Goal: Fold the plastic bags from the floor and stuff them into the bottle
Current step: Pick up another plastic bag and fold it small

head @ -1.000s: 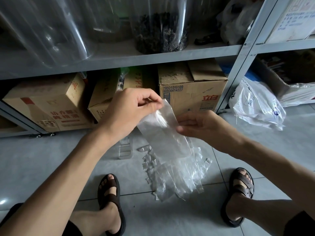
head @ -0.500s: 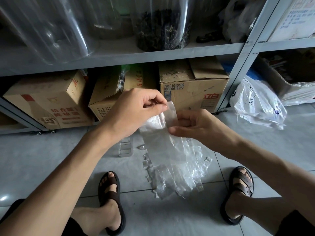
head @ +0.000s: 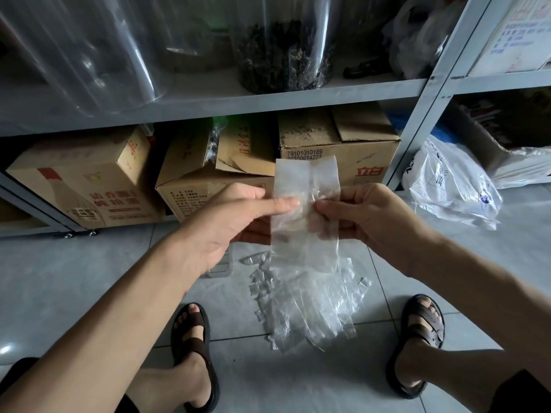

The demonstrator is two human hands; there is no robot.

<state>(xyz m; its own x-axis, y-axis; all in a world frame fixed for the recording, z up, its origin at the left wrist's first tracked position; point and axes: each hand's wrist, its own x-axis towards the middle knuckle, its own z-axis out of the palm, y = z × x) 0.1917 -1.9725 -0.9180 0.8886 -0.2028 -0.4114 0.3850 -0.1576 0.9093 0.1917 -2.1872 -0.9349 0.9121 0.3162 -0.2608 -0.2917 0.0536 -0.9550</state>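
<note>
I hold a narrow clear plastic bag (head: 305, 213) upright in front of me. My left hand (head: 229, 222) pinches its left edge between thumb and fingers. My right hand (head: 360, 216) pinches its right edge at about the same height. The bag's top stands above both hands and its lower part hangs below them. Under it, a loose pile of clear plastic bags (head: 304, 302) lies on the grey floor tiles between my two sandalled feet. A clear plastic object (head: 222, 268) sits on the floor just behind my left hand, mostly hidden; I cannot tell whether it is the bottle.
A grey metal shelf rack (head: 268, 102) stands right ahead, with cardboard boxes (head: 89, 186) on the floor level and clear jars (head: 283, 46) above. A white printed plastic bag (head: 450, 186) lies on the floor at the right, by the rack's upright.
Both hands turned the bag upright and now hold it by its sides, spread flat. Before, the left hand pinched its top corner while it hung slanting and the right hand reached in.
</note>
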